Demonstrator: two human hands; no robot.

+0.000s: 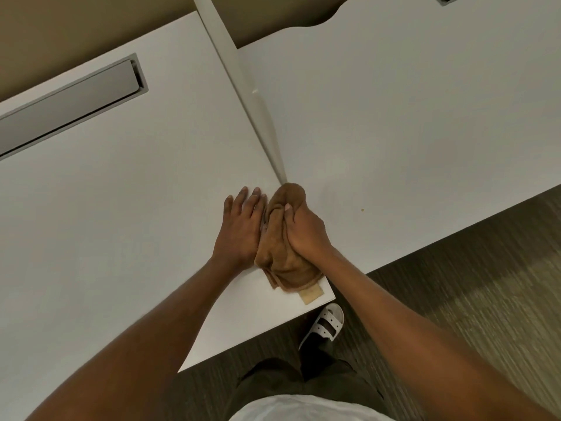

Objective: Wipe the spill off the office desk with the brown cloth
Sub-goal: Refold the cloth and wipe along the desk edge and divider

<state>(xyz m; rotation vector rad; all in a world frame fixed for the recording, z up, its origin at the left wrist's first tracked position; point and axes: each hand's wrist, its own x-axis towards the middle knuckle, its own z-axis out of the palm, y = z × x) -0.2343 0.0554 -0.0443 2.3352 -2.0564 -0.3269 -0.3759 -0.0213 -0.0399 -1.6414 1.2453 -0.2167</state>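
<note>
Brown cloth point(280, 238): bunched, lying on the white tabletop point(127, 214) near its front corner, beside the seam between two desks. Right hand point(305, 230): fingers curling tight around the cloth, pressing it down. Left hand point(241, 227): lying flat, fingers spread, touching the cloth's left edge. Small yellowish spot point(362, 210): sitting on the right desk, apart from the cloth.

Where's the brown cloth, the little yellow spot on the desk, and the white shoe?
brown cloth point(277, 238): head view, bunched middle.
yellow spot point(362, 210): head view, its centre, on the right desk.
white shoe point(328, 323): head view, strap area.
</note>
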